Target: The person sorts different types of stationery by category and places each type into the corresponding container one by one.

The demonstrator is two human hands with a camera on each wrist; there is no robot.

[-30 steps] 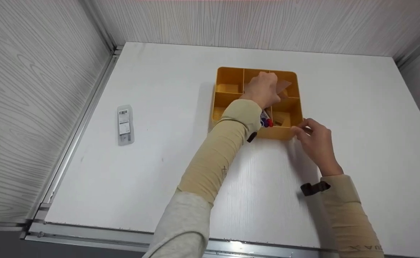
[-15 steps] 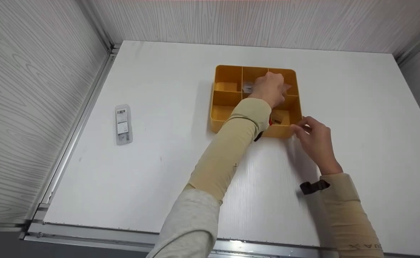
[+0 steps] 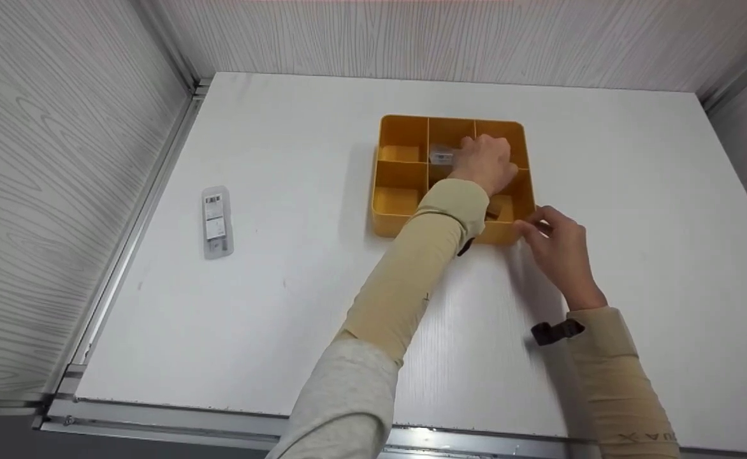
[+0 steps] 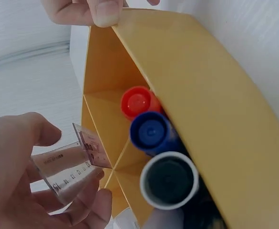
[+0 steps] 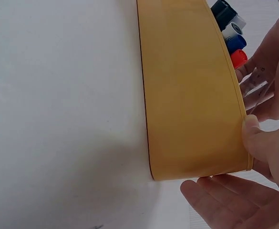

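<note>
My left hand [image 3: 485,162] is over the back right of a yellow divided box [image 3: 399,224]. In the left wrist view, its fingers curl round a clear plastic ruler [image 4: 67,176] with printed numbers; the thumb stands apart from it. A second clear, pinkish flat piece [image 4: 92,145] sits against the ruler near a divider. Marker pens with a red end [image 4: 138,102], a blue end [image 4: 150,132] and a white-rimmed dark end [image 4: 169,180] stand in a front compartment, hidden in the head view. My right hand [image 3: 558,252] grips the box's front right corner, thumb on the rim.
A clear blister pack with a white label [image 3: 216,222] lies on the white table [image 3: 310,306] at the left. A small clear item [image 3: 442,155] sits in the back middle compartment, a small brown piece [image 3: 493,209] in the front right one. Pale panels surround the table.
My left hand has shifted right across the back of the box, baring the clear item in the middle compartment. My right hand keeps its grip on the corner.
</note>
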